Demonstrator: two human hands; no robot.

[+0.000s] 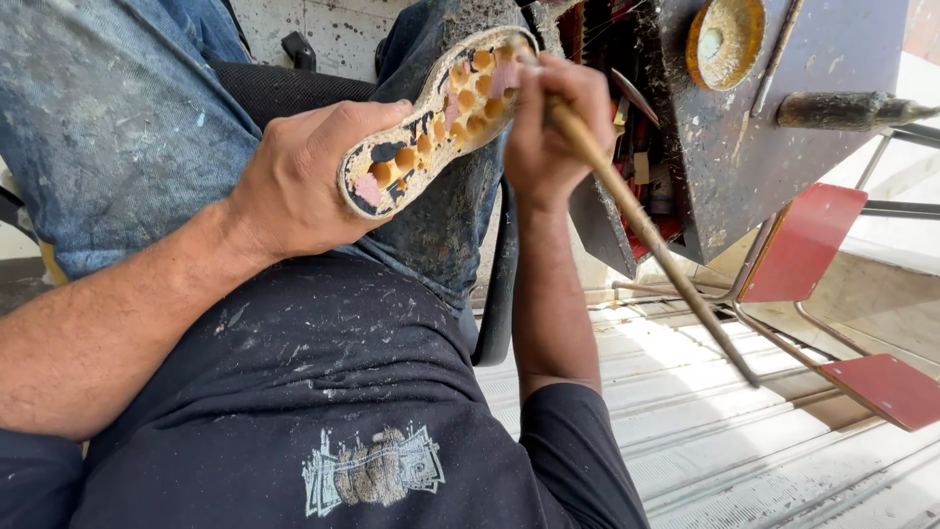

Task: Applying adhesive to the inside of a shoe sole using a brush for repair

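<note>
The left hand [304, 181] was closed around the heel end of a shoe sole [431, 122], thumb lying along its near edge and the fingers wrapped out of sight beneath. The sole rested tilted on the person's jeans-clad knee [108, 127], underside up, its heel toward the left hand and its toe pointing away to the far right. Its inner face showed rows of round orange cells with patches of pink and dark blue, and a pale rim all round.

The right hand [553, 122] sat just right of the sole's toe end, touching it, fingers curled tight around a long wooden-handled brush [636, 220]. The handle ran from that fist down toward the near right, ending over the pale ribbed floor [705, 431]. The working tip was hidden behind the fingers at the toe, so the bristles could not be made out.

Farther right stood a grimy, glue-stained table [744, 147] carrying a round yellowish tin [725, 39] and a dark-handled tool [847, 110]. Below it stood a red metal-framed stool [808, 245]. The person wore a dark speckled shirt [323, 392].
</note>
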